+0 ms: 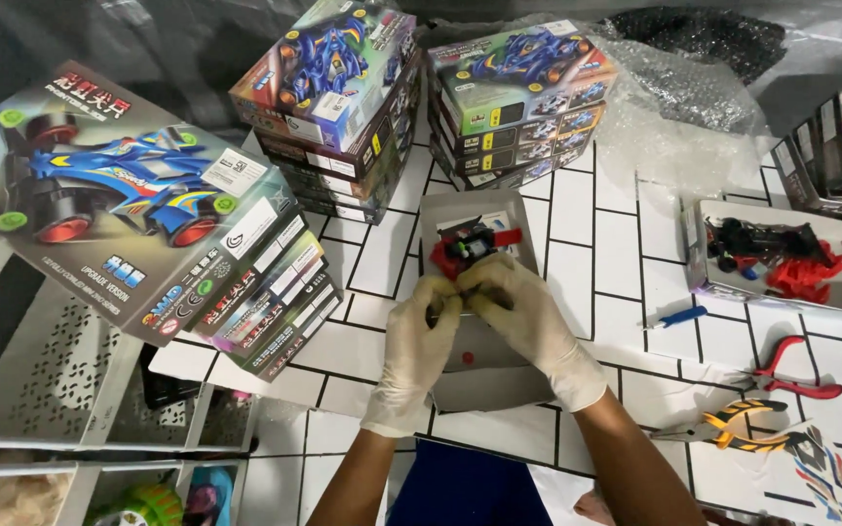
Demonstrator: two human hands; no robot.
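Note:
Both my hands wear pale latex gloves and meet over an open grey cardboard tray [484, 382] on the white tiled table. My left hand [419, 336] and my right hand [516, 310] together pinch a small red and black toy car chassis [468, 246] with a green part on top. The chassis sits just above the fingertips, over the tray's far end. A small red piece [468, 357] lies in the tray between my wrists.
Stacks of toy car kit boxes [153, 209] [338, 97] [518, 97] stand left and behind. At right, an open box with red and black parts [777, 258], a blue screwdriver [679, 317], red pliers [791, 375], yellow-black pliers [733, 424], a sticker sheet [825, 477]. Bubble wrap [679, 112] lies far right.

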